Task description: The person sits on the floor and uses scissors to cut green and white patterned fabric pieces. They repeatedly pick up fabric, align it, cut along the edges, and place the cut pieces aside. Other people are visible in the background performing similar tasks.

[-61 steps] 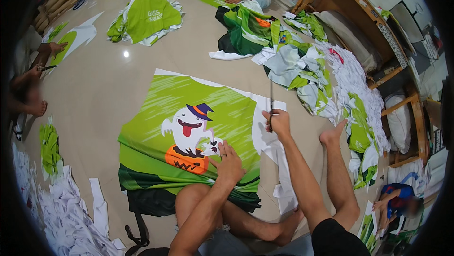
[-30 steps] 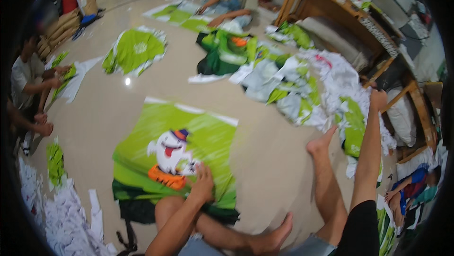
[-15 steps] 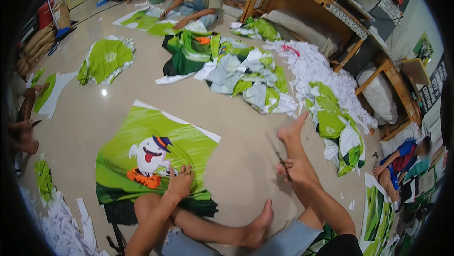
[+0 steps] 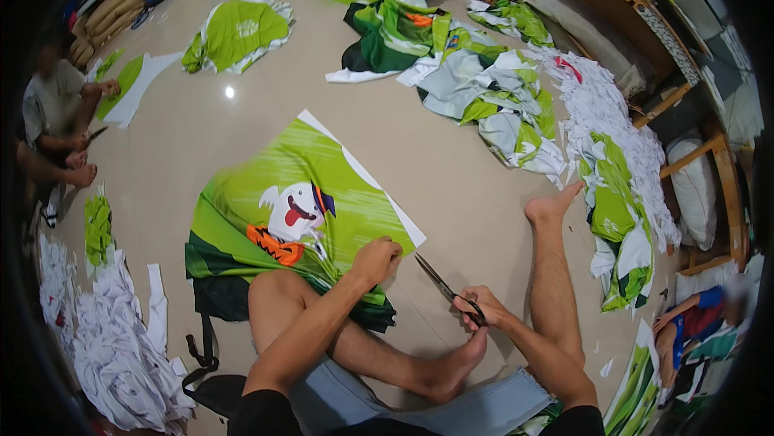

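A green fabric panel (image 4: 355,170) with a cartoon ghost print and white edging lies on the floor before me and partly under my bent leg. My left hand (image 4: 377,261) is closed at its right edge, pinching the cloth. In my right hand (image 4: 486,307) is a pair of dark scissors (image 4: 439,277), fingers through the handles. The blades point up and left, their tips just short of the panel's white corner, apart from the cloth. Whether the blades are slightly parted is hard to tell.
Heaps of green and white cloth (image 4: 492,105) lie ahead. White scraps (image 4: 605,114) are piled at right, more scraps (image 4: 121,355) at lower left. A wooden table (image 4: 621,1) stands far right. Other people sit at the top, left and right, some with cloth. A black strap bag (image 4: 216,392) lies beside me.
My left hand has gone from resting on the print to gripping the panel's right edge. The right hand has brought the scissors left, close to the cloth. The whole view has shifted.
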{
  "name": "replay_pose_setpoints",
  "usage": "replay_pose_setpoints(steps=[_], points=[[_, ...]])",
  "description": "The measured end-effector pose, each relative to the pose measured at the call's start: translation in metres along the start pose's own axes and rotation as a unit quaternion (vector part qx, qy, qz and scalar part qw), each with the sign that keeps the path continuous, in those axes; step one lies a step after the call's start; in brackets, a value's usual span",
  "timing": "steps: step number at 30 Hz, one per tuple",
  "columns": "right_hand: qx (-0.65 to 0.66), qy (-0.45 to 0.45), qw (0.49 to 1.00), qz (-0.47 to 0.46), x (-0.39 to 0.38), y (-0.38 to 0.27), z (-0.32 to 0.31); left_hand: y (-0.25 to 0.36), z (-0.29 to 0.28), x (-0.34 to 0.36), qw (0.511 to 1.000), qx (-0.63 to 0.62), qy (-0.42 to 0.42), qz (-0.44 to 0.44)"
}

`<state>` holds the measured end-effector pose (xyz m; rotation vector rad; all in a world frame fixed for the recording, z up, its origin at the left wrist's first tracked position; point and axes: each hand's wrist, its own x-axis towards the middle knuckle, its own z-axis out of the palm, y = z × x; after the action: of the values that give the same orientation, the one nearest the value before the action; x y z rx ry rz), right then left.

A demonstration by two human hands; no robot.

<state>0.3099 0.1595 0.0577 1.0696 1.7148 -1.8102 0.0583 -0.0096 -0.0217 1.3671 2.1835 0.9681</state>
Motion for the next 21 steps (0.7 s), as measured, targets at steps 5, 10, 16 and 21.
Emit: replay_pose_setpoints(steps=[5,10,16,21], points=[[0.044,0.032,0.998,-0.019,0.022,-0.001,0.013,0.000,0.006,0.001,0.999,-0.004,0.019,0.030],[0.041,0.045,0.998,-0.024,0.040,-0.004,0.013,0.002,0.004,0.003,1.000,-0.003,0.020,0.023],[0.005,0.060,0.998,-0.023,0.049,0.002,0.015,0.000,0.001,0.004,1.000,0.002,-0.009,0.003],[0.051,0.042,0.998,-0.012,0.048,-0.005,0.013,0.000,0.003,0.004,1.000,-0.010,-0.003,-0.002]])
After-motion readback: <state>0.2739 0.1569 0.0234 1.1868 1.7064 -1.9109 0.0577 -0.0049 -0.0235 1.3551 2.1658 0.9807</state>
